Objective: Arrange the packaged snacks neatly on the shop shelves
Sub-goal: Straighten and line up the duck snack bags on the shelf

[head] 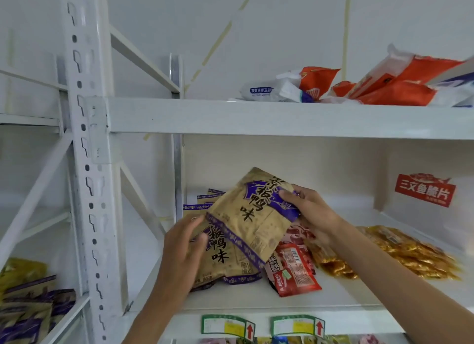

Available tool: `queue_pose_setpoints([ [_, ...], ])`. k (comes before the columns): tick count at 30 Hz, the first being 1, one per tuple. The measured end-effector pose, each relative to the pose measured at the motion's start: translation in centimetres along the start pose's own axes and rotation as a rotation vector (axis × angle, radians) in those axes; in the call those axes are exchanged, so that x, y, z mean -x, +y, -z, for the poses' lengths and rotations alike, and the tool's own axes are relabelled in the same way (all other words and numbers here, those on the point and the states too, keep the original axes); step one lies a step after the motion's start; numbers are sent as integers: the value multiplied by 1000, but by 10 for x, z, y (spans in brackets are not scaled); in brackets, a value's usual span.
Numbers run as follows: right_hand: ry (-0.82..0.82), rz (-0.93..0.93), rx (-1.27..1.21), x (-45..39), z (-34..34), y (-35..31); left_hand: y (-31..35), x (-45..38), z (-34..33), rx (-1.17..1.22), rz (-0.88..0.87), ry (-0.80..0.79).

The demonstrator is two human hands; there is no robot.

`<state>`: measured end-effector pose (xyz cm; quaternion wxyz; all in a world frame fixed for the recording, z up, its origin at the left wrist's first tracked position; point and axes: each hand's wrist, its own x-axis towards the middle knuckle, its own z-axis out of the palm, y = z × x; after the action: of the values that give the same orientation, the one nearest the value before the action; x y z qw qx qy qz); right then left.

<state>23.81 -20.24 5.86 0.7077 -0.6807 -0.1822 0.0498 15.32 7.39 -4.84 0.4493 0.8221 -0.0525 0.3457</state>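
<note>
Middle shelf, white metal rack: tan-and-purple snack packet, tilted, raised above the shelf; right hand grip pinches its upper right edge, thumb on the front. Second packet of the same kind lies under it on a flat stack; left hand grip holds that packet's left edge, fingers curled. Red packet just right of the stack. Golden packets further right. Upper shelf: orange-and-white bags, jumbled. Price labels on the shelf's front edge.
</note>
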Motion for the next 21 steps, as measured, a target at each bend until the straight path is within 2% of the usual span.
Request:
queue_pose_setpoints([
  [1, -46, 33, 47, 9, -4, -2, 15, 3, 6, 241, 124, -2],
  [3, -120, 105, 151, 25, -14, -5, 41, 8, 18, 565, 340, -144],
  [6, -155, 247, 253, 39, -33, 0, 62, 23, 25, 488, 344, -332],
  [8, -70, 322, 231, 46, -45, 10, 66, 35, 23, 445, 310, -270],
  [11, 62, 246, 40, 72, -61, 33, 68, 54, 19, 518, 272, -118],
  [13, 26, 184, -37, 95, -70, 49, 68, 62, 19, 557, 297, -60],
  [16, -81, 138, -53, 117, -83, 68, 66, 71, 18, 528, 320, -71],
  [21, -22, 163, -114, 129, -89, 84, 61, 88, 14, 521, 362, -98],
])
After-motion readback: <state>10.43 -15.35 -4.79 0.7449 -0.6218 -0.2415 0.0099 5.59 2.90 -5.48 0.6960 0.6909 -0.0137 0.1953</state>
